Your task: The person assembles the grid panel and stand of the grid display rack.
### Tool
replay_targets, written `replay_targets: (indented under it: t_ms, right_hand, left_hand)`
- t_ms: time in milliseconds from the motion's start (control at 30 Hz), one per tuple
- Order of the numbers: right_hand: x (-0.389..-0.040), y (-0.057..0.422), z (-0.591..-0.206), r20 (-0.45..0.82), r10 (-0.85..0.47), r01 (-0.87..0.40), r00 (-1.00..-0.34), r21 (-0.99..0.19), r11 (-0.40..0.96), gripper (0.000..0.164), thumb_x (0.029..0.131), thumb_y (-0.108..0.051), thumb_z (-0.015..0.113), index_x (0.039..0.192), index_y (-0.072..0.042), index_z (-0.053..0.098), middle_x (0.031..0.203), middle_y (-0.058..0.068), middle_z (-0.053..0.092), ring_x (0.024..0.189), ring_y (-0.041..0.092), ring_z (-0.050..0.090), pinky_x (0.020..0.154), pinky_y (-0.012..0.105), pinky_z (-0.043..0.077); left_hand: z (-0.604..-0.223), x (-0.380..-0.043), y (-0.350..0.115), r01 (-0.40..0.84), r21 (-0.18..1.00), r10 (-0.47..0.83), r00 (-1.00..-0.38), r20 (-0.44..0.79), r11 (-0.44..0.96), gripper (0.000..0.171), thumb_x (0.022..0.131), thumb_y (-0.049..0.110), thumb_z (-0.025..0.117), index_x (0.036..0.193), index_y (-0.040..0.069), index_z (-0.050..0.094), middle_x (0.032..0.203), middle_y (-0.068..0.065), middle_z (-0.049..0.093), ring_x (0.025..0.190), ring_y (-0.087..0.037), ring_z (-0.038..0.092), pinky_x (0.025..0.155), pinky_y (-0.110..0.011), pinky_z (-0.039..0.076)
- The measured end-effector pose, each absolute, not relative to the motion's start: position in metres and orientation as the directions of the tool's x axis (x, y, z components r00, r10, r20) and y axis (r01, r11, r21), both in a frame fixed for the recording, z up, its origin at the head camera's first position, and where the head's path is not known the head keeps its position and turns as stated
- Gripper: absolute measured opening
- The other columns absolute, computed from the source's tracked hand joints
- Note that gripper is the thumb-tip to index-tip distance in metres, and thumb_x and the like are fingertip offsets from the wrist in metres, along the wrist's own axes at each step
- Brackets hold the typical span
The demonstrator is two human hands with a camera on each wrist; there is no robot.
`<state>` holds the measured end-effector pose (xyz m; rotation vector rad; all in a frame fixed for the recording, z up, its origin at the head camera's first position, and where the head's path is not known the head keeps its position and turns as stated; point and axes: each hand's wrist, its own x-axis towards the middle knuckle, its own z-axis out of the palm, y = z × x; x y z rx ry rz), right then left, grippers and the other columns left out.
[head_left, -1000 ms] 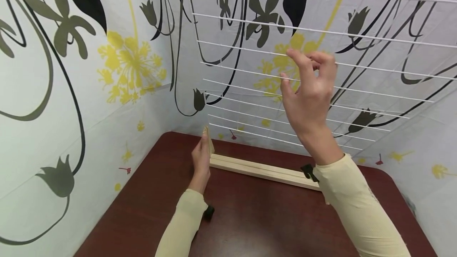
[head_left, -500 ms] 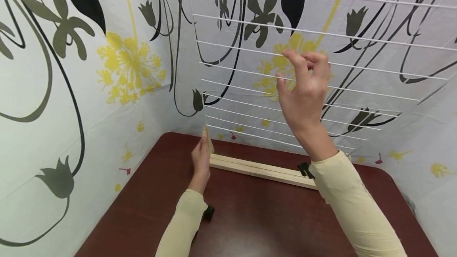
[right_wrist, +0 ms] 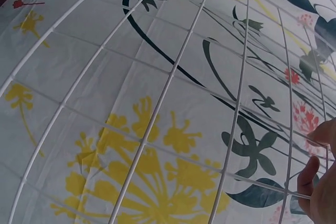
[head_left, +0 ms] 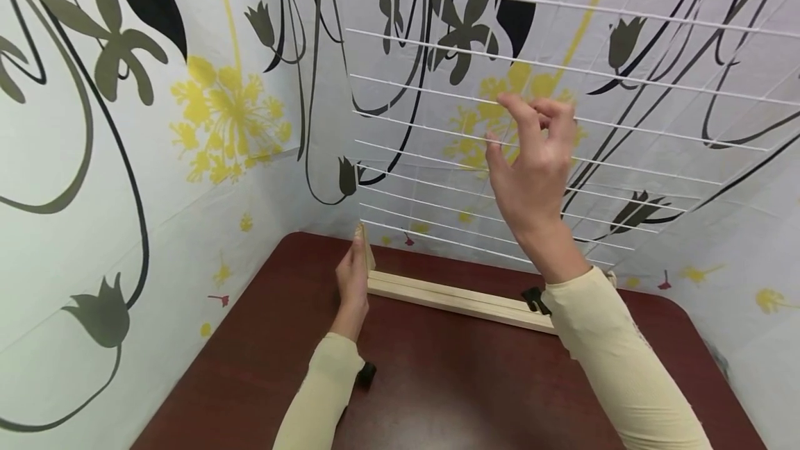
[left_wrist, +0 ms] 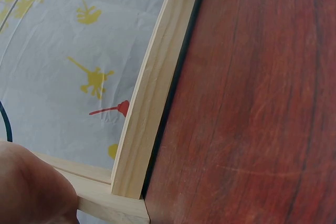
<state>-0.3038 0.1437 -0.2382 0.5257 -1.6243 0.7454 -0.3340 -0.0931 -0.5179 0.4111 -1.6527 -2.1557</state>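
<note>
A white wire grid panel (head_left: 425, 127) rises at the back of the table, its lower edge behind a pale wooden bar (head_left: 462, 298). My right hand (head_left: 537, 165) holds the grid high up, with curled fingers and thumb at its wires. In the right wrist view, fingertips (right_wrist: 308, 177) of that hand reach the wires at the right edge. My left hand (head_left: 353, 276) grips a short upright wooden end piece (head_left: 367, 248) at the bar's left end. In the left wrist view, this end piece (left_wrist: 100, 198) meets the long bar (left_wrist: 157, 77) at a corner.
The dark red-brown table (head_left: 437, 373) has rounded back corners. A patterned cloth (head_left: 231, 110) with flowers covers the walls behind and at the sides. A black clip-like piece (head_left: 535, 299) sits by the bar's right part, partly hidden by my right sleeve.
The grid's upper part has come down slightly and its upper left edge has shifted right. The grid's lower right end has moved left. My right hand moved slightly left and down; my left hand stayed put.
</note>
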Motion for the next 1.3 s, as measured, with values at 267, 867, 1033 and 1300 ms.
replay_targets:
  t_ms: [267, 867, 1033, 1300]
  right_hand:
    - [-0.306, 0.145, -0.243, 0.978, 0.053, -0.688, -0.204, -0.181, 0.703, 0.045, 0.088, -0.004, 0.078, 0.13, -0.019, 0.071, 0.12, 0.025, 0.058, 0.117, 0.04, 0.058, 0.098, 0.044, 0.051]
    - [-0.317, 0.14, -0.247, 0.977, 0.001, -0.686, -0.214, -0.151, 0.712, 0.048, 0.087, -0.002, 0.077, 0.132, -0.019, 0.07, 0.12, 0.024, 0.059, 0.114, 0.041, 0.057, 0.096, 0.045, 0.049]
    - [-0.318, 0.135, -0.247, 0.98, -0.021, -0.68, -0.199, -0.122, 0.723, 0.048, 0.088, 0.001, 0.075, 0.132, -0.019, 0.07, 0.121, 0.024, 0.058, 0.105, 0.042, 0.057, 0.091, 0.046, 0.051]
    - [-0.319, 0.135, -0.249, 0.977, -0.028, -0.668, -0.213, -0.124, 0.734, 0.046, 0.091, 0.0, 0.075, 0.133, -0.018, 0.069, 0.121, 0.024, 0.057, 0.106, 0.043, 0.056, 0.091, 0.047, 0.052]
  left_hand:
    - [-0.517, -0.334, -0.093, 0.13, 0.965, -0.476, -0.88, 0.006, -0.228, 0.078, 0.096, 0.074, 0.059, 0.147, 0.015, 0.063, 0.151, -0.013, 0.063, 0.14, -0.03, 0.059, 0.121, -0.046, 0.046]
    - [-0.519, -0.335, -0.095, 0.139, 0.963, -0.473, -0.881, 0.014, -0.23, 0.073, 0.1, 0.069, 0.058, 0.146, 0.014, 0.064, 0.151, -0.013, 0.062, 0.142, -0.03, 0.058, 0.122, -0.046, 0.045]
    - [-0.518, -0.334, -0.095, 0.143, 0.963, -0.465, -0.885, 0.02, -0.23, 0.073, 0.099, 0.07, 0.058, 0.146, 0.015, 0.064, 0.152, -0.012, 0.062, 0.143, -0.029, 0.058, 0.123, -0.046, 0.044]
    - [-0.518, -0.333, -0.096, 0.138, 0.962, -0.447, -0.895, 0.019, -0.236, 0.075, 0.099, 0.071, 0.057, 0.149, 0.015, 0.061, 0.156, -0.011, 0.058, 0.147, -0.029, 0.053, 0.126, -0.045, 0.04]
